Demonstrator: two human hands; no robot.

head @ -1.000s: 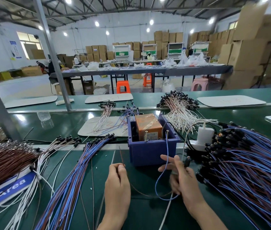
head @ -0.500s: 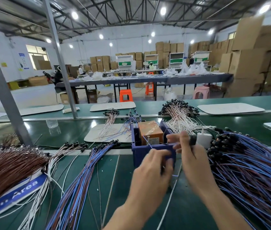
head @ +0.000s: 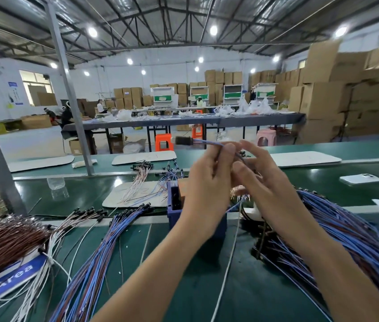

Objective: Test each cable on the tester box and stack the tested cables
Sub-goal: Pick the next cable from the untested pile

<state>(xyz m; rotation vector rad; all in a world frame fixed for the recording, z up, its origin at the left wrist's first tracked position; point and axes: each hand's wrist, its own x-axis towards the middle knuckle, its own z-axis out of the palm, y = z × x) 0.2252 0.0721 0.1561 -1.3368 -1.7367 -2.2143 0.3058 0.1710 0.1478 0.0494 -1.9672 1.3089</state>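
- In hand: blue cable [head: 207, 142], raised in the air above the tester box [head: 174, 205]; its black connector points left.
- left hand [head: 209, 184] pinches the cable at the fingertips.
- right hand [head: 269, 184]: cable runs past the thumb; blurred, cannot tell if it grips.
- pile of blue cables [head: 346, 233] lies right of the box.
- Legible: "Area", white on blue sign [head: 9, 278], lower left.

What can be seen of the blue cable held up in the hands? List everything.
Thin blue cable, plastic-sheathed by its look, with a dark cylindrical connector at its left end. It lies roughly level in the air above the tester box. The left hand pinches it behind the connector; it runs into the right hand, whose hold is blurred, then hangs down between them.
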